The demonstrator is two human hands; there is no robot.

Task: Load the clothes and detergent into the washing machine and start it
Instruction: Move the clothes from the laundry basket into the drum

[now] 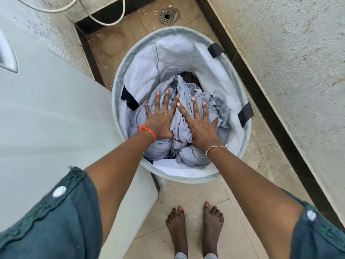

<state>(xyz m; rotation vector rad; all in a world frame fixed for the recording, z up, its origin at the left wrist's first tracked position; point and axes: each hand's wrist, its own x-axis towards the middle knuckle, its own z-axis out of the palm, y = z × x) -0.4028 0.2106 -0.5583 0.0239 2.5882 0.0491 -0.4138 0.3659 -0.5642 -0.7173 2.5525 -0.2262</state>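
A round grey laundry basket (186,30) with a white lining and black strap handles stands on the floor in front of me. Inside lies a crumpled pile of light blue-grey clothes (188,90), with something dark at the back. My left hand (160,116) lies flat on the pile's left side, fingers spread. My right hand (199,122) lies flat on the right side, fingers spread, thumb tucked into the cloth. Neither hand visibly grips anything. The white washing machine (46,118) fills the left of the view; its lid is shut. No detergent is visible.
A rough wall (289,62) runs along the right, with a dark skirting strip. A floor drain (167,15) sits beyond the basket. White hoses (104,21) hang behind the machine. My bare feet (194,228) stand on the tiled floor near the basket.
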